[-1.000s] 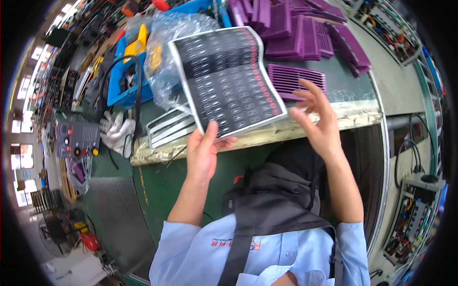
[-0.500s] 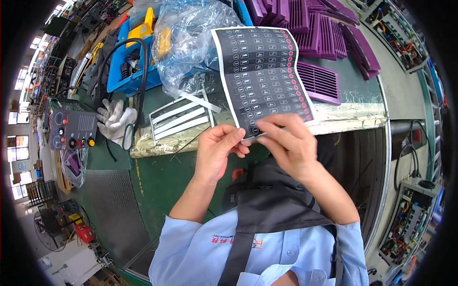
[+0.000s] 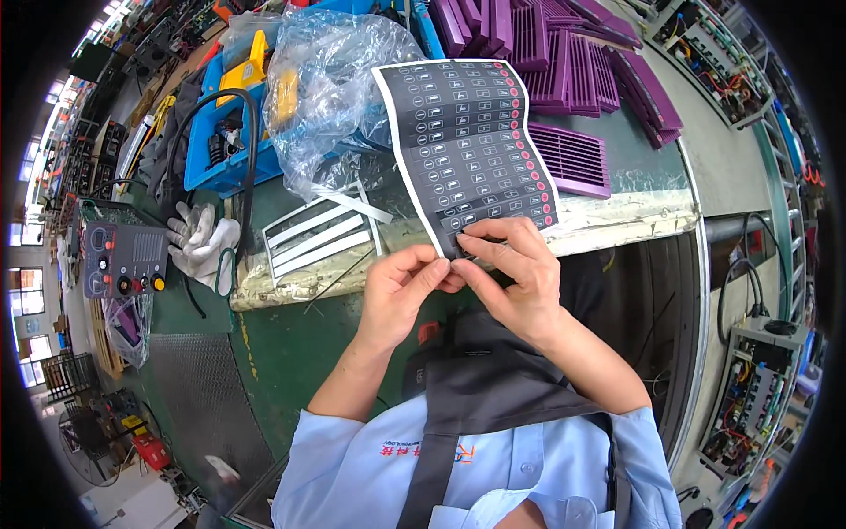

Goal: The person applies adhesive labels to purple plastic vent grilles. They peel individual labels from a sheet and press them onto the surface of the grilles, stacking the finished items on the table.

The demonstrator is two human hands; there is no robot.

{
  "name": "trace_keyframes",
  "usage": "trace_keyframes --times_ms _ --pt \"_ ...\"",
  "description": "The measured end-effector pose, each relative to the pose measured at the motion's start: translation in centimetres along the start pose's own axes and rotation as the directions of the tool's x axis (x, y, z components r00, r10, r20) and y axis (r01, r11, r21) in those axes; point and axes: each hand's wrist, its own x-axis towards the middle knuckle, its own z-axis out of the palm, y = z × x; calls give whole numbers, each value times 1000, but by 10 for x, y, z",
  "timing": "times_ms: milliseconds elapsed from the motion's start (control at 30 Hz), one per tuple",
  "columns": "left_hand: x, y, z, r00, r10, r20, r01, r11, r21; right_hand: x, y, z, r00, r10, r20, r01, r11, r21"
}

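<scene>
A black sticker sheet (image 3: pixel 471 145) with a white border hangs in front of me, its lower edge toward my body. It bears rows of small white symbols and red dots, and it bows slightly. My left hand (image 3: pixel 398 289) pinches its lower left corner between thumb and fingers. Close beside it, my right hand (image 3: pixel 522 280) is closed at the same lower edge, index finger on the printed face and thumb tip near the left thumb. Fingers hide the corner itself, so I cannot tell whether a label is lifted.
Purple slotted panels (image 3: pixel 568 159) are piled at the back right. Clear plastic bags (image 3: pixel 326 88) lie over a blue bin (image 3: pixel 204 159). White strips on a cut-out backing sheet (image 3: pixel 322 236), work gloves (image 3: pixel 207 238) and a grey control panel (image 3: pixel 123 256) sit to the left.
My right hand has come closer to the left, its thumb now at the sheet's lower left corner. The whole view has shifted slightly, moving the scene leftward.
</scene>
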Motion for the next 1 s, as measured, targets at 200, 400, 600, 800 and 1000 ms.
trace_keyframes --times_ms 200,400,600,800,1000 --pt "-5 2 -7 990 -5 -139 7 1000 10 -2 8 -30 957 150 -250 -170 984 -57" --pt "-8 15 -25 991 0 -133 3 1000 19 -17 52 -67 582 749 316 -690 249 680" --pt "-2 24 0 708 706 -18 -257 282 925 -22 49 -64 520 788 330 -634 96 767" --pt "37 18 63 780 515 355 -548 290 785 -26 44 -59 556 741 376 -609 56 791" --pt "51 -8 65 789 464 403 -566 294 770 -31 46 -57 554 686 471 -583 -84 808"
